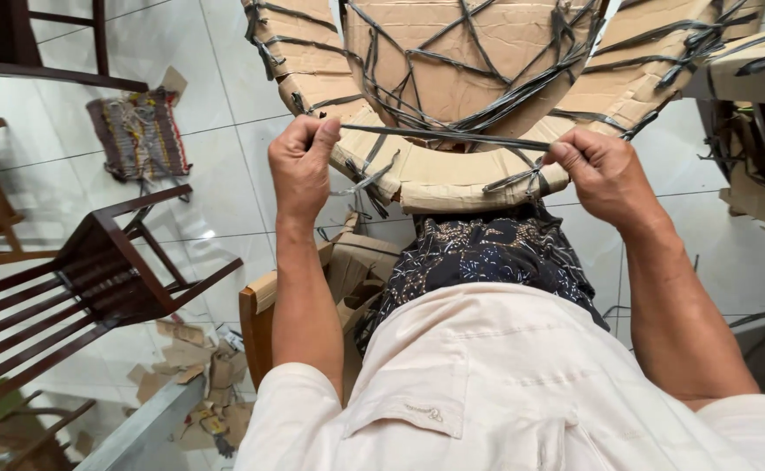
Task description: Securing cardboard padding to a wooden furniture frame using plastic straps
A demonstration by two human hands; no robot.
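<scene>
From the head view I see the left hand [302, 166] and the right hand [603, 174] both clenched on a dark flat plastic strap [443, 136], stretched tight between them across the curved brown cardboard-wrapped frame [452, 179] over the lap. I judge the step is tightening this strap. The next move, I think, needs steady tension before fixing it.

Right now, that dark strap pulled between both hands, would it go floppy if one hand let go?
Probably: the strap looks thin and flat, straight only under tension between left hand and right hand. Loose ends nearby curl, suggesting some springiness. Likely very light.
</scene>
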